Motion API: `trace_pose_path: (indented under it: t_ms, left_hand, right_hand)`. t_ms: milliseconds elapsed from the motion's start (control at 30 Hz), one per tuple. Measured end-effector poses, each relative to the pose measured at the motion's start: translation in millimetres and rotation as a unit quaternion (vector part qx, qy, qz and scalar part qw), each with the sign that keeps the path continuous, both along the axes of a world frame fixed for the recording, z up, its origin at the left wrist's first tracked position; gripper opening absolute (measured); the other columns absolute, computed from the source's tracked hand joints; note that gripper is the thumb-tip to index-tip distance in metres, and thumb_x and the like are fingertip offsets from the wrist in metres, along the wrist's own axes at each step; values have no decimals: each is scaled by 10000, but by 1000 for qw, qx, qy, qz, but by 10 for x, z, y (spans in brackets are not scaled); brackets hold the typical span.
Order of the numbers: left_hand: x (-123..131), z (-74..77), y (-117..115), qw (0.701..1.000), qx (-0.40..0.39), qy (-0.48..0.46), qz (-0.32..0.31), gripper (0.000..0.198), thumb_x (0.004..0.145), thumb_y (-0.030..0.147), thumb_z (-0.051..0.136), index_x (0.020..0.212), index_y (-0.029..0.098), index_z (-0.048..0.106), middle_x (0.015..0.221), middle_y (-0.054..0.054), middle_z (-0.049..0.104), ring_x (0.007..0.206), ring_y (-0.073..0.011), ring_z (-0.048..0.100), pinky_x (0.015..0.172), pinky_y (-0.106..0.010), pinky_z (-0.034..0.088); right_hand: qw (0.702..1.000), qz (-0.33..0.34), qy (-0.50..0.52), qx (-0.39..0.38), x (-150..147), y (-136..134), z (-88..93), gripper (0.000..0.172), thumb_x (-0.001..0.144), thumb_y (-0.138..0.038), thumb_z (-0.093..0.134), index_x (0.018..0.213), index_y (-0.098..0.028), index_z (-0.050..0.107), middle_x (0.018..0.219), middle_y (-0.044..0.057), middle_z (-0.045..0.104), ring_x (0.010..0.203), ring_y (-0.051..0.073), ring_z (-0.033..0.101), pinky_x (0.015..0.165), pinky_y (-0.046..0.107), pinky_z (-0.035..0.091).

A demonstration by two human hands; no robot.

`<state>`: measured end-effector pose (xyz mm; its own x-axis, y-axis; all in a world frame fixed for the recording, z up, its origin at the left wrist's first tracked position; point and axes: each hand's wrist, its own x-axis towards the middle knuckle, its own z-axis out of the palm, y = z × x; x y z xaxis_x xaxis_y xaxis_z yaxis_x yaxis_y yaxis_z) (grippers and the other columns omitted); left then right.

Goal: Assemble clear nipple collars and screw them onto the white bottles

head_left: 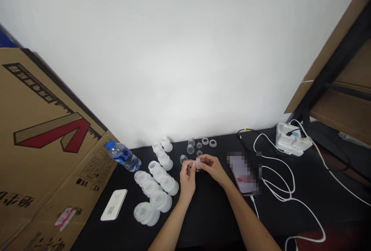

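Head cam is looking down at a black desk (208, 220), with a big cardboard box (49, 127) lying over its edge at 9 o'clock from the hands. A white charging dock (292, 139) is sitting at 2 o'clock, a white cable (294, 185) is looping nearby, and a pixelated phone (242, 177) is lying at 3 o'clock. A water bottle (124, 156) is resting on its side at 10 o'clock, frosted plastic cups (160, 200) are clustering at 8 o'clock, and little clear rings (205, 141) are sitting at 12 o'clock. My left hand (188, 177) and right hand (213, 168) are both nearly closed, pinching a small clear plastic piece (198, 163) between them.
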<state>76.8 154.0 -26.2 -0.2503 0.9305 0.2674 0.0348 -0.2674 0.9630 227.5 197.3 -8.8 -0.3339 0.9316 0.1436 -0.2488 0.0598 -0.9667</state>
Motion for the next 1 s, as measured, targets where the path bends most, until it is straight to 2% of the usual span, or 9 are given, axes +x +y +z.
trace_pose_path:
  t_ms: [133, 233, 300, 433, 500, 600, 733, 867, 1000]
  left_hand:
    - [25, 4, 8, 1000, 3, -20, 8, 367, 1023, 579, 665, 1008, 214, 694, 934, -41, 691, 778, -185, 667, 764, -304, 585]
    - [62, -28, 16, 998, -2, -58, 24, 406, 1002, 611, 680, 1073, 212, 693, 1121, -95, 726, 893, -216, 716, 801, -335, 621]
    - [93, -57, 20, 996, -10, -84, 23, 417, 997, 610, 686, 1118, 211, 676, 1203, -121, 736, 938, -237, 746, 824, -369, 643]
    - [142, -96, 25, 997, -28, -76, 3, 381, 1028, 566, 652, 1132, 199, 660, 989, -83, 759, 809, -220, 744, 740, -350, 632]
    - [149, -102, 23, 998, -22, -60, -14, 340, 1030, 530, 654, 1079, 194, 680, 902, -57, 730, 746, -198, 700, 650, -291, 572]
    - [141, -96, 7, 999, 3, -30, -39, 263, 997, 441, 707, 1060, 186, 705, 819, -23, 690, 678, -167, 608, 601, -251, 461]
    - [135, -70, -31, 999, 9, -4, -49, 231, 995, 400, 691, 1081, 188, 717, 805, -9, 659, 660, -158, 529, 583, -248, 378]
    - [141, -45, -57, 998, 30, 13, -54, 238, 990, 423, 700, 1067, 200, 732, 866, -30, 676, 738, -180, 551, 628, -258, 404]
    - [135, -40, -61, 997, 53, 16, -49, 230, 969, 419, 716, 1069, 214, 750, 898, -43, 711, 757, -194, 554, 663, -281, 438]
  right_hand:
    - [998, -44, -40, 7, -20, 53, -48, 497, 894, -665, 789, 1043, -193, 828, 795, 54, 787, 690, 223, 686, 645, 342, 522]
    - [991, -116, -67, -4, -4, 80, -94, 626, 961, -775, 614, 1008, -187, 824, 839, 112, 807, 657, 252, 669, 592, 362, 503]
    - [975, -195, -102, 25, 26, 56, -91, 599, 1002, -746, 572, 1070, -196, 800, 967, 141, 824, 727, 274, 682, 648, 384, 528]
    - [915, -296, -201, 185, 47, -10, 73, 371, 1069, -541, 586, 1184, -224, 743, 1081, 142, 780, 933, 310, 694, 849, 437, 542]
    - [898, -249, -244, 268, -27, 28, 235, 274, 1083, -439, 573, 1161, -242, 747, 1050, 130, 750, 954, 315, 674, 883, 460, 537]
    - [874, -95, -320, 353, -297, 221, 491, 234, 1073, -327, 561, 1186, -265, 756, 1076, 127, 752, 1034, 345, 651, 965, 515, 520]
    - [807, 47, -456, 373, -825, 614, 668, 501, 1041, -189, 518, 1528, -269, 603, 1064, 119, 747, 1049, 338, 657, 986, 493, 510]
    - [764, 47, -552, 331, -1285, 903, 663, 669, 1042, -107, 468, 1683, -285, 393, 1139, 125, 713, 998, 287, 694, 902, 387, 498]
    - [772, 27, -555, 309, -1533, 997, 592, 472, 1032, -138, 558, 1488, -258, 586, 1066, 100, 702, 904, 268, 701, 816, 354, 482]
